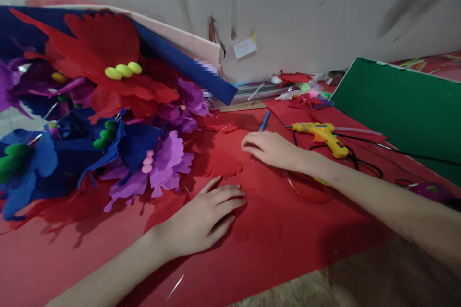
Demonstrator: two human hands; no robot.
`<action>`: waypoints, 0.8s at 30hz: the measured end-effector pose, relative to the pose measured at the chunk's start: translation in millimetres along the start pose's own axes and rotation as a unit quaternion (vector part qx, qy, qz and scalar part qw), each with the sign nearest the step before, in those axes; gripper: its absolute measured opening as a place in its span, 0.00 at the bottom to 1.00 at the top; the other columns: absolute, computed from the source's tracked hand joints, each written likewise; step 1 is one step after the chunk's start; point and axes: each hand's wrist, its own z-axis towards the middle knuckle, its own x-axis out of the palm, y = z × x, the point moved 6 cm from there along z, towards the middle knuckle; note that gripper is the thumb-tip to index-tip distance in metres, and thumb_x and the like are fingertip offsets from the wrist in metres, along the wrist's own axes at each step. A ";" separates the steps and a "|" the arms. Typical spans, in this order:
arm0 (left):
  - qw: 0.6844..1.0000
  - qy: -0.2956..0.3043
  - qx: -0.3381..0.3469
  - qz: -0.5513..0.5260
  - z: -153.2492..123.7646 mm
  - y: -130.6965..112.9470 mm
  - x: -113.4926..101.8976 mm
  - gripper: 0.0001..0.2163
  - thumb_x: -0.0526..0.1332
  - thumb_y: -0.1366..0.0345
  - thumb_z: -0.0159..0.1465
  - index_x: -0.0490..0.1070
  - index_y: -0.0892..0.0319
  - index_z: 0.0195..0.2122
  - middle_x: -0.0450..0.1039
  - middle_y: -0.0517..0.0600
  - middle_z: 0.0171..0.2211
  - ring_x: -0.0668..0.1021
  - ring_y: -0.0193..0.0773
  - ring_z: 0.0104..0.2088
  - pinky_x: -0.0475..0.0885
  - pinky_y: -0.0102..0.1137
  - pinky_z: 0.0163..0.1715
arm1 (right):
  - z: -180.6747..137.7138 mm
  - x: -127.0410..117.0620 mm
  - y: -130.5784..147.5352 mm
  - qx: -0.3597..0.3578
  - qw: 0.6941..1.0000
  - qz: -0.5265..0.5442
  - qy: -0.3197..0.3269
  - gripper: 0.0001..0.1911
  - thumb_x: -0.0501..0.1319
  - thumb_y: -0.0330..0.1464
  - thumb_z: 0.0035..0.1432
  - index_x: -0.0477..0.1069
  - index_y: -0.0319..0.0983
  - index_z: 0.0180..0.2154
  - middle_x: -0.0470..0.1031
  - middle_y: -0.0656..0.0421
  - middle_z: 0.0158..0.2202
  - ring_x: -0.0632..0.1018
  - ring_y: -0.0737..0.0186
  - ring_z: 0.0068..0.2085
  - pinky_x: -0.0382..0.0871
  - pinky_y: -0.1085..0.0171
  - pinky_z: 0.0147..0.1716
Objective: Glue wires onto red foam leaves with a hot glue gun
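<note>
My left hand (212, 213) lies palm down on the red sheet (259, 244), fingers spread and resting flat. Just beyond it is a scalloped red cut-out petal (225, 163). My right hand (268, 148) is over the sheet farther back, its fingers bent and drawn together; whatever they may hold is hidden. A blue pen (265, 121) lies right behind its knuckles. Under the right forearm a thin reddish loop (308, 195) and a bit of something yellow show, partly covered. A needle-like pin (175, 287) rests near the front edge.
Red, purple and blue butterfly-shaped flowers (115, 91) with bead centres crowd the left side. At right lie a yellow glue gun (320, 136) with its black cord and a leaning green board (399, 110). Scraps and a clear bag (252, 90) line the wall.
</note>
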 end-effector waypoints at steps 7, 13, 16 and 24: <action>1.000 0.001 -0.007 -0.012 -1.2 1.8 2.0 0.15 0.49 0.74 0.61 0.63 0.60 0.48 0.68 0.54 0.49 0.68 0.38 0.52 0.51 0.48 0.58 | 83.7 -40.1 -78.0 0.131 0.977 -0.153 -0.065 0.14 0.49 0.30 0.57 0.68 0.36 0.42 0.71 0.49 0.41 0.71 0.55 0.43 0.64 0.58 0.39; 1.000 -0.005 -0.010 -0.016 -2.0 3.7 2.6 0.16 0.50 0.75 0.59 0.62 0.59 0.49 0.69 0.52 0.49 0.67 0.38 0.53 0.51 0.46 0.59 | 134.8 -32.1 -130.4 0.127 0.961 -0.243 -0.020 0.17 0.54 0.38 0.57 0.64 0.35 0.46 0.67 0.55 0.45 0.70 0.63 0.45 0.66 0.55 0.44; 1.000 -0.005 -0.005 -0.010 -0.5 2.9 -0.4 0.16 0.52 0.74 0.59 0.63 0.59 0.49 0.70 0.49 0.48 0.68 0.36 0.53 0.52 0.44 0.59 | 152.9 -23.1 -134.4 0.102 0.960 -0.260 0.001 0.17 0.54 0.38 0.57 0.64 0.35 0.45 0.67 0.55 0.45 0.70 0.63 0.44 0.67 0.56 0.43; 0.998 0.010 0.002 0.054 2.8 3.1 -5.7 0.13 0.50 0.70 0.65 0.64 0.58 0.50 0.70 0.46 0.49 0.67 0.33 0.54 0.52 0.40 0.59 | 180.1 -33.5 -151.4 0.157 0.949 -0.261 -0.085 0.18 0.48 0.33 0.61 0.60 0.32 0.51 0.67 0.47 0.46 0.69 0.58 0.47 0.64 0.56 0.43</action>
